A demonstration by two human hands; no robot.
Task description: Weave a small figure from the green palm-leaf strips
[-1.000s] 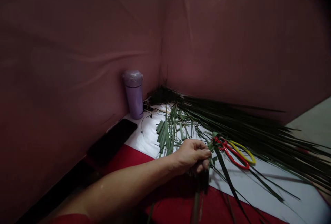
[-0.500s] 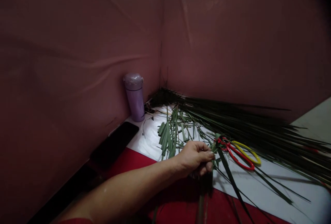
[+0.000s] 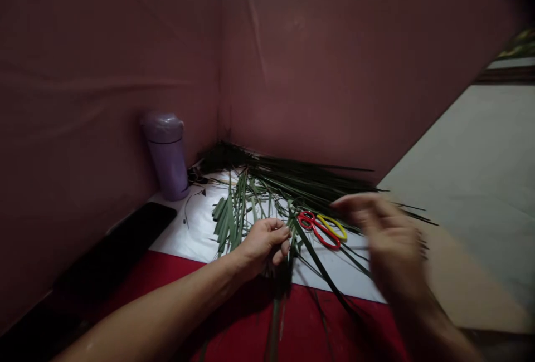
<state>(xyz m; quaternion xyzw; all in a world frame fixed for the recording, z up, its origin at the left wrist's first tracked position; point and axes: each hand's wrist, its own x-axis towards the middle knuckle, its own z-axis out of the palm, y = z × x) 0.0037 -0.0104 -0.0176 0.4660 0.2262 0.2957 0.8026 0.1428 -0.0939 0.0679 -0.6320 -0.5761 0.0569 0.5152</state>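
Observation:
My left hand (image 3: 264, 245) pinches the knotted top of a bundle of green leaf strips (image 3: 311, 250), whose long ends hang down over the red cloth. Just right of the bundle lie scissors (image 3: 328, 233) with red and yellow handles; their blades are hard to make out. My right hand (image 3: 387, 234) is raised at the right, blurred by motion, with its fingers bent; whether it holds anything is not visible. Short cut leaf pieces (image 3: 228, 220) are spread on the white surface left of the bundle.
Long dark green leaves (image 3: 309, 175) lie along the back wall. A purple tumbler (image 3: 169, 159) stands by the left wall, with a black flat object (image 3: 121, 239) in front of it. The red cloth (image 3: 234, 331) covers the near side.
My right hand has come into view at the right. The view has turned rightward, so the tumbler, scissors and leaves appear further left. My left hand still grips the bundle.

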